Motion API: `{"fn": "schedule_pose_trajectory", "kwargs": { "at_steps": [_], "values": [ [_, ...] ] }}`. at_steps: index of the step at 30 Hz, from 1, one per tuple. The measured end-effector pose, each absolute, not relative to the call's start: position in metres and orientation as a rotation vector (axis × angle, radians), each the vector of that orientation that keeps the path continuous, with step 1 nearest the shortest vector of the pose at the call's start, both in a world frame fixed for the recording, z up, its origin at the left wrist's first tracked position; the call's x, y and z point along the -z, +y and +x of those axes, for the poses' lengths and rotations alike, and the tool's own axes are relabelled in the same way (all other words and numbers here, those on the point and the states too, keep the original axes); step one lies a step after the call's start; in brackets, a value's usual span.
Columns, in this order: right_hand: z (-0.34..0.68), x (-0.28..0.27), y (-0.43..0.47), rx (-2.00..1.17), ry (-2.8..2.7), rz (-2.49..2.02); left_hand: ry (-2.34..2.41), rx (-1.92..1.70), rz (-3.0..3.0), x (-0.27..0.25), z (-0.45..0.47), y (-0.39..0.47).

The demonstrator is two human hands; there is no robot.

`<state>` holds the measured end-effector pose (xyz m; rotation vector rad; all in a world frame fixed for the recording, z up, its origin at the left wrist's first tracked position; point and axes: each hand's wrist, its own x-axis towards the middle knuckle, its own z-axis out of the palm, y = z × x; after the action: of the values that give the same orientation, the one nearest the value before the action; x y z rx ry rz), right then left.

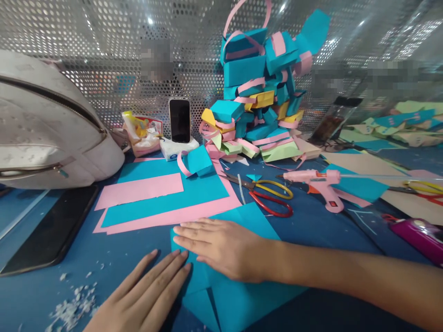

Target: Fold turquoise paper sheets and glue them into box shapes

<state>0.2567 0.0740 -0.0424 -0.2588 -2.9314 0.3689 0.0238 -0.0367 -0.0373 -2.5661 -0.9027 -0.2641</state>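
A sheet of blue paper [252, 295] with a folded-over part lies on the table right in front of me. My right hand [224, 246] rests flat on it, fingers together and stretched to the left. At the paper's left edge is my left hand [148, 290], fingers extended, the tips touching that edge. Neither hand grips anything. Just beyond the sheet lie scissors [272, 193] with one yellow and one red handle. A pink glue gun [320, 182] lies on its side to the right. Farther back, pink and blue sheets [166, 203] overlap, with a small folded blue paper piece [199, 161] on top.
A tall pile of blue, pink and yellow paper bags [249, 69] stands at the back against a perforated metal panel. A white backpack [51, 129] and a dark tablet [51, 235] occupy the left. A phone [180, 121] stands upright behind. A purple object [420, 237] lies far right.
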Motion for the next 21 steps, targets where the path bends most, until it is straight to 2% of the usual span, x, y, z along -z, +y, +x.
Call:
{"fn": "schedule_pose_trajectory", "kwargs": {
  "at_steps": [14, 21],
  "values": [
    [0.257, 0.046, 0.077, -0.327, -2.902, -0.245, -0.744, 0.315, -2.83, 0.017, 0.021, -0.029],
    [0.258, 0.047, 0.075, -0.311, -2.895, -0.254, -0.508, 0.152, -2.837, 0.012, 0.021, -0.032]
  ]
}}
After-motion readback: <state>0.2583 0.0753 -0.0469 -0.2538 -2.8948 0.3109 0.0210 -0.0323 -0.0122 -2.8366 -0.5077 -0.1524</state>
